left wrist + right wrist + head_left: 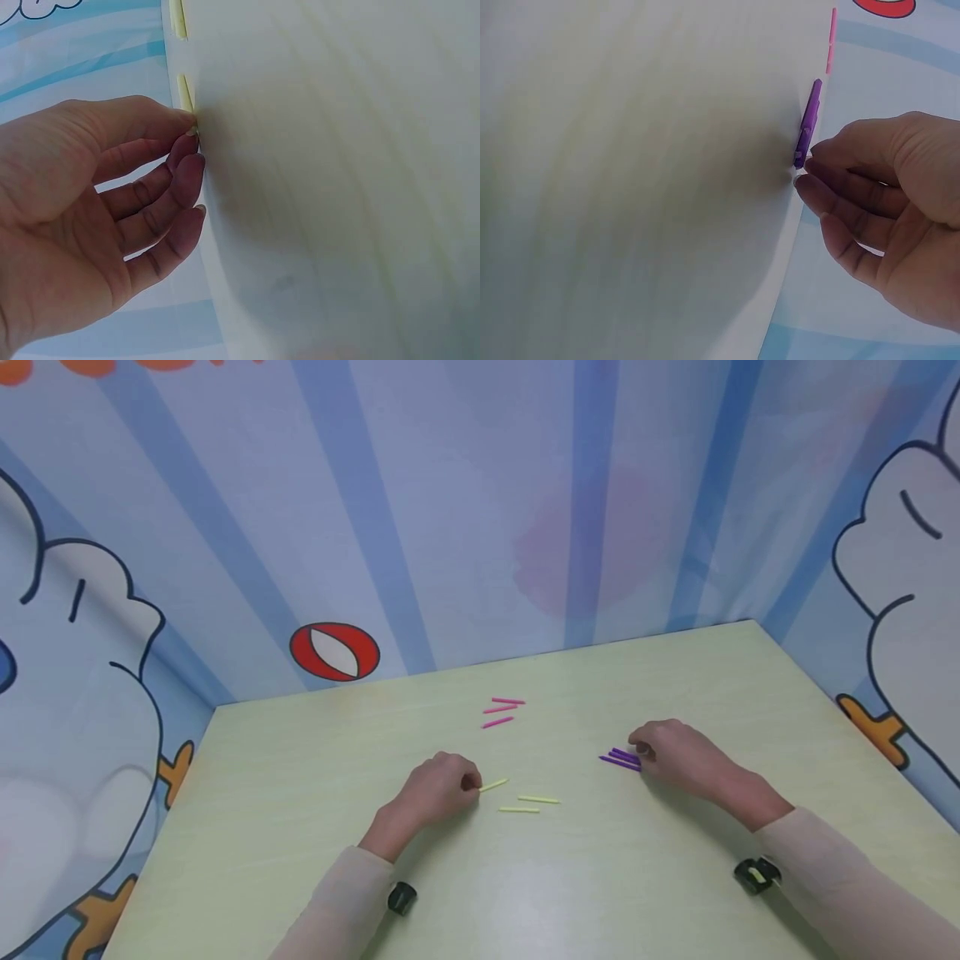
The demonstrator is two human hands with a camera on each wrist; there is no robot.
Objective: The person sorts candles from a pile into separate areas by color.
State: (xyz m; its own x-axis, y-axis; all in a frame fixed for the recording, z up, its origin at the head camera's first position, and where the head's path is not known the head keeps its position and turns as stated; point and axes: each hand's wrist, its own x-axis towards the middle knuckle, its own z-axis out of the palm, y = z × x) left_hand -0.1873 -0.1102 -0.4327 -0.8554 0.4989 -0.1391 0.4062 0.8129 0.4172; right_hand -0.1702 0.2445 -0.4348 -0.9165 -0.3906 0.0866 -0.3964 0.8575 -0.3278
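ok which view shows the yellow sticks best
The head view: all three yellow sticks show separately there. The left wrist view sees them edge-on, one at the left hand and more yellow cut off by the top edge. The right wrist view shows none.

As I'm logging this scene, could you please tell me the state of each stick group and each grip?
Pink sticks: loosely grouped, lying flat
Yellow sticks: two lying loose, one pinched
Purple sticks: bunched side by side
Left grip: pinching one yellow stick's end
Right grip: at the purple sticks, hold unclear
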